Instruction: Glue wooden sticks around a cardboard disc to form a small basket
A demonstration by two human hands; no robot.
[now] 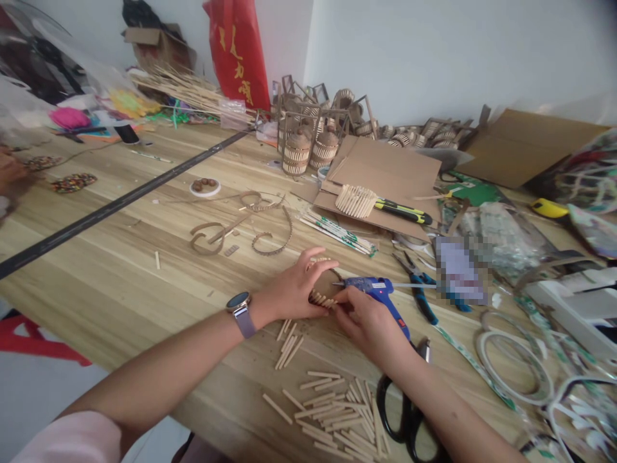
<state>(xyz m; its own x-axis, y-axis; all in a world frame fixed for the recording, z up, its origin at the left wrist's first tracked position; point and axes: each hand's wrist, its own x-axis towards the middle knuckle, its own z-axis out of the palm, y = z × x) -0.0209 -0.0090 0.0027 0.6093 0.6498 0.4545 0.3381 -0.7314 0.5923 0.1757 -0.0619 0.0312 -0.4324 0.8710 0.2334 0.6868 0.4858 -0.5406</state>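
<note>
My left hand (295, 284) is curled around a small round ring (322, 298) edged with short wooden sticks, thumb below and fingers over its top. At the right end of the stick row, my right hand (362, 316) has its thumb and index finger pinched on a short wooden stick, mostly covered by the fingertips. Just behind the right hand lies a blue hot glue gun (382, 289), its nozzle close to the ring and a clear glue stick in its back. Loose short sticks (332, 418) are scattered on the table below my hands.
Black-handled scissors (407, 418) lie partly under my right forearm. Blue-handled pliers (424, 302), tape rolls (513, 366) and a utility knife (402, 211) on cardboard are to the right. Curled strips (270, 235) lie ahead; finished stick lanterns (308, 148) stand behind. Another person's hand (10, 168) is far left.
</note>
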